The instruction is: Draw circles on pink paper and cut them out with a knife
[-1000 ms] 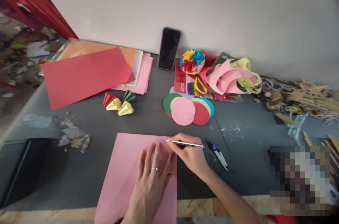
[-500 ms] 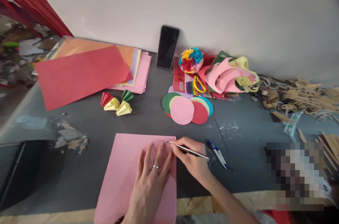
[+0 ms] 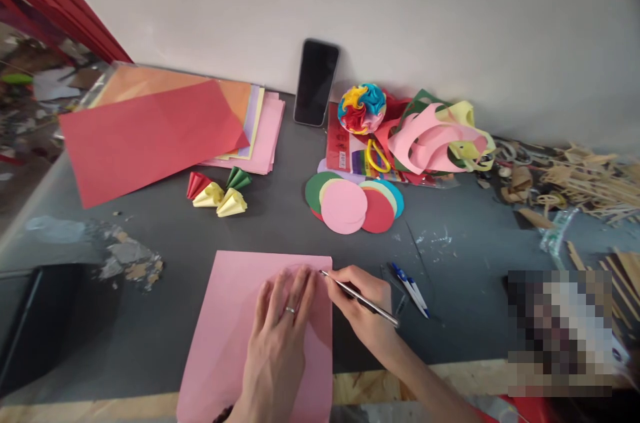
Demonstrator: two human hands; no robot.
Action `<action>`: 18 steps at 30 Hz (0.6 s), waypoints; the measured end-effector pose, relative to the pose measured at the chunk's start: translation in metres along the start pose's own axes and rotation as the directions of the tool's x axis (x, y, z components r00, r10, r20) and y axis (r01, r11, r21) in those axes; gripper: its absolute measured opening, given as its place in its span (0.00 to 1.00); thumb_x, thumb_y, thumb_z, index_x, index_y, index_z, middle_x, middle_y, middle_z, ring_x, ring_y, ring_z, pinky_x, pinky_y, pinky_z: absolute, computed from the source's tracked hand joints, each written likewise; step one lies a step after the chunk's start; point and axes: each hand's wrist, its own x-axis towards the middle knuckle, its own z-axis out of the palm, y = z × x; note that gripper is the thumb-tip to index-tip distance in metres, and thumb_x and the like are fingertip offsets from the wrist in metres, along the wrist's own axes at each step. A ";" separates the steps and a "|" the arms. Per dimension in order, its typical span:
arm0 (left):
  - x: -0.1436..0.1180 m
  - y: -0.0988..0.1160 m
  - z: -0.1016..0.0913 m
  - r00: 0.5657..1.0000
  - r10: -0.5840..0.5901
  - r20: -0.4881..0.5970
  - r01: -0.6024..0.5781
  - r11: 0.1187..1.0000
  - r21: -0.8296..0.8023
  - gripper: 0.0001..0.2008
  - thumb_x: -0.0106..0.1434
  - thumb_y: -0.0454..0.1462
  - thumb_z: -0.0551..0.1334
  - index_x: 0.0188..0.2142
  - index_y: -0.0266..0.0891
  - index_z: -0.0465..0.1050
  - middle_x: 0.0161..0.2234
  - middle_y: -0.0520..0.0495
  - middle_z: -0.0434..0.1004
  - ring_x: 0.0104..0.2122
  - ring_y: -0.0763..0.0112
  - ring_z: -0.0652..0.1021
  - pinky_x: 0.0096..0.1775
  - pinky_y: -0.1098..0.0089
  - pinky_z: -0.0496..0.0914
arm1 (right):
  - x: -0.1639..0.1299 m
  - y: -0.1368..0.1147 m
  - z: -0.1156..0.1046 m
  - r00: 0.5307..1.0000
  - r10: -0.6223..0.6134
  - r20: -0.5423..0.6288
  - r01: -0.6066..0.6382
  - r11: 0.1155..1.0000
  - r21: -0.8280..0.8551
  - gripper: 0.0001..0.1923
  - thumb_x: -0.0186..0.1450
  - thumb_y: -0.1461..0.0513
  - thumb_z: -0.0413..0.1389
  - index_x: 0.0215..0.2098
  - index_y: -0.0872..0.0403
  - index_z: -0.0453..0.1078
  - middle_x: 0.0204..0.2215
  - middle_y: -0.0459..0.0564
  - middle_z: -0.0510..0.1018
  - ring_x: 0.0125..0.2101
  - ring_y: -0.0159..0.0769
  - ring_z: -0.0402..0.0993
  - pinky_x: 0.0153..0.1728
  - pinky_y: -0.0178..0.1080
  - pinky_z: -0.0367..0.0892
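Observation:
A sheet of pink paper lies on the dark table in front of me. My left hand, with a ring on one finger, rests flat on it, fingers stretched out. In my right hand is a slim silver pen, pinched with its tip at the sheet near the upper right corner. Something round and pink seems to lie beneath my left fingers, mostly hidden. Beyond the sheet sits an overlapping group of coloured paper circles. Two blue-and-white pens lie right of my right hand.
Folded paper cones and a stack of coloured sheets lie at the left. A phone leans on the wall beside a colourful paper ball, yellow-handled scissors and paper offcuts. Wooden sticks are heaped at the right.
My left fingers have drawn closer together and the hand has shifted slightly left. The pen tip has moved a little to the right along the sheet.

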 end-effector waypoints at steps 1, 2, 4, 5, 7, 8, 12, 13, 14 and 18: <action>0.000 0.000 -0.001 1.000 0.001 -0.002 -0.001 1.000 0.000 0.42 0.59 0.25 0.54 0.72 0.45 0.51 0.72 0.57 0.61 0.69 0.58 0.65 0.67 0.51 0.66 | -0.002 0.000 0.000 1.000 0.000 -0.002 0.000 1.000 -0.009 0.06 0.69 0.57 0.59 0.34 0.41 0.77 0.25 0.47 0.79 0.24 0.37 0.76 0.27 0.41 0.72; 0.001 0.000 -0.001 1.000 0.001 0.000 -0.001 1.000 0.001 0.42 0.58 0.25 0.54 0.72 0.45 0.52 0.72 0.57 0.61 0.68 0.58 0.66 0.66 0.51 0.67 | -0.003 0.000 0.001 1.000 -0.004 -0.008 0.004 1.000 -0.021 0.06 0.69 0.58 0.59 0.33 0.42 0.76 0.24 0.46 0.78 0.23 0.36 0.75 0.26 0.40 0.71; 0.002 -0.001 -0.002 1.000 0.001 -0.002 -0.001 1.000 0.008 0.42 0.58 0.25 0.55 0.72 0.47 0.54 0.71 0.57 0.63 0.67 0.58 0.68 0.65 0.51 0.68 | -0.008 0.002 0.003 0.999 -0.028 -0.042 0.026 0.998 -0.051 0.06 0.69 0.60 0.59 0.32 0.46 0.73 0.23 0.44 0.75 0.22 0.33 0.72 0.25 0.36 0.68; 0.002 -0.002 -0.002 1.000 0.004 0.003 -0.004 1.000 0.014 0.42 0.58 0.26 0.55 0.71 0.47 0.54 0.71 0.58 0.63 0.67 0.59 0.68 0.64 0.51 0.69 | -0.010 0.003 0.004 0.997 -0.047 -0.060 0.044 0.997 -0.062 0.07 0.69 0.61 0.59 0.32 0.48 0.72 0.23 0.43 0.73 0.22 0.31 0.70 0.25 0.35 0.67; 0.004 -0.004 -0.002 1.000 0.017 0.016 -0.017 0.999 0.028 0.42 0.58 0.26 0.55 0.71 0.48 0.54 0.71 0.59 0.62 0.67 0.60 0.68 0.63 0.51 0.69 | -0.013 0.005 0.007 0.991 -0.082 -0.103 0.074 0.994 -0.077 0.07 0.69 0.63 0.59 0.32 0.50 0.70 0.23 0.41 0.72 0.22 0.28 0.67 0.24 0.32 0.65; 0.005 -0.005 -0.002 0.999 0.023 0.025 -0.024 0.999 0.033 0.42 0.58 0.26 0.55 0.72 0.48 0.54 0.71 0.59 0.62 0.67 0.60 0.68 0.63 0.52 0.69 | -0.014 0.006 0.008 0.989 -0.094 -0.116 0.085 0.993 -0.081 0.07 0.69 0.64 0.59 0.32 0.51 0.70 0.24 0.40 0.72 0.22 0.27 0.67 0.25 0.31 0.65; 0.006 -0.007 -0.003 0.999 0.026 0.045 -0.027 0.999 0.031 0.42 0.59 0.26 0.56 0.72 0.50 0.53 0.72 0.60 0.59 0.67 0.62 0.67 0.63 0.52 0.68 | -0.016 0.006 0.011 0.985 -0.124 -0.120 0.114 0.989 -0.091 0.06 0.69 0.66 0.58 0.33 0.52 0.69 0.24 0.40 0.71 0.22 0.25 0.66 0.25 0.29 0.64; 0.006 -0.007 -0.003 0.999 0.026 0.048 -0.027 0.999 0.028 0.41 0.60 0.27 0.56 0.72 0.50 0.53 0.72 0.60 0.59 0.67 0.62 0.67 0.63 0.52 0.68 | -0.016 0.006 0.011 0.985 -0.129 -0.119 0.118 0.989 -0.094 0.06 0.69 0.66 0.58 0.33 0.52 0.69 0.24 0.40 0.71 0.22 0.25 0.65 0.25 0.29 0.63; 0.005 -0.007 -0.004 0.998 0.026 0.052 -0.027 0.999 0.026 0.41 0.60 0.27 0.56 0.72 0.51 0.53 0.72 0.60 0.59 0.68 0.62 0.66 0.63 0.51 0.67 | -0.016 0.006 0.011 0.984 -0.132 -0.118 0.121 0.988 -0.098 0.06 0.69 0.66 0.58 0.33 0.52 0.69 0.24 0.40 0.71 0.22 0.25 0.65 0.25 0.29 0.63; 0.003 -0.007 -0.005 0.994 0.022 0.107 -0.024 0.999 0.021 0.40 0.63 0.28 0.56 0.72 0.54 0.51 0.73 0.62 0.57 0.69 0.62 0.63 0.65 0.51 0.64 | -0.017 0.005 0.010 0.983 -0.145 -0.108 0.133 0.985 -0.115 0.06 0.69 0.67 0.58 0.33 0.52 0.68 0.25 0.40 0.70 0.22 0.25 0.65 0.25 0.28 0.63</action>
